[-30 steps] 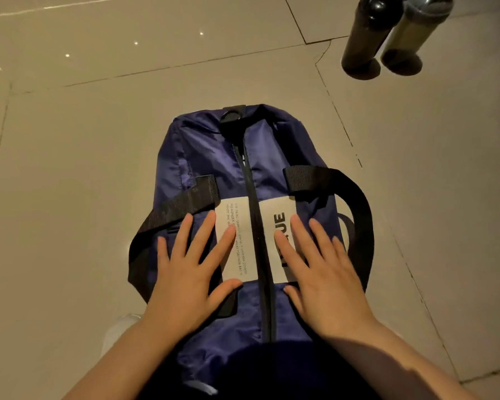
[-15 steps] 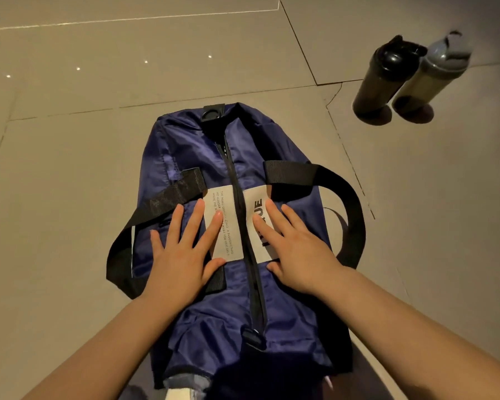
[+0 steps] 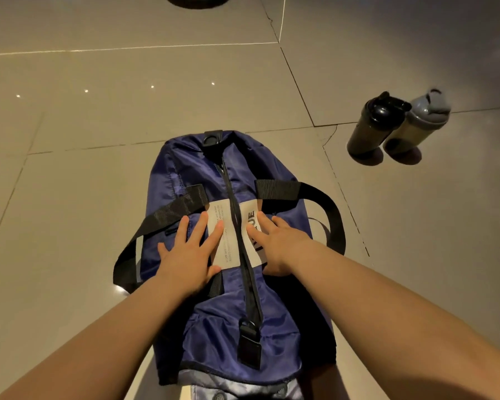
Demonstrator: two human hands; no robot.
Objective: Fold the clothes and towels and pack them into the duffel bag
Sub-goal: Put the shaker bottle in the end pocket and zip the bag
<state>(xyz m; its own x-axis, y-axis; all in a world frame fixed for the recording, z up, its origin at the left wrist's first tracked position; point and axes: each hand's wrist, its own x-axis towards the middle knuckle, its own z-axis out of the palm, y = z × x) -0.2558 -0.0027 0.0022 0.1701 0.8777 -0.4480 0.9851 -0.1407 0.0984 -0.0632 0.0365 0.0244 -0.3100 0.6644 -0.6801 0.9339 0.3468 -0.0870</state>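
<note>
Navy duffel bag (image 3: pixel 197 174) zipped, hands — left hand (image 3: pixel 189 255), right hand (image 3: pixel 280 246) — flat

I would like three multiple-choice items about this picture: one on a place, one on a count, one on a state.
1. Where do the bottles stand?
A. on the bag
B. on the floor, right of the bag
C. between the hands

2. How many bottles are there?
A. one
B. two
C. four

3. How is the bag's zip?
A. closed along the top
B. wide open
C. torn off

Answers:
1 B: the bottles stand on the floor tiles, apart from the bag on its right.
2 B: a black-lidded one and a grey-lidded one stand side by side.
3 A: the zip runs shut between the left hand and the right hand, which lie flat on the bag.
</note>
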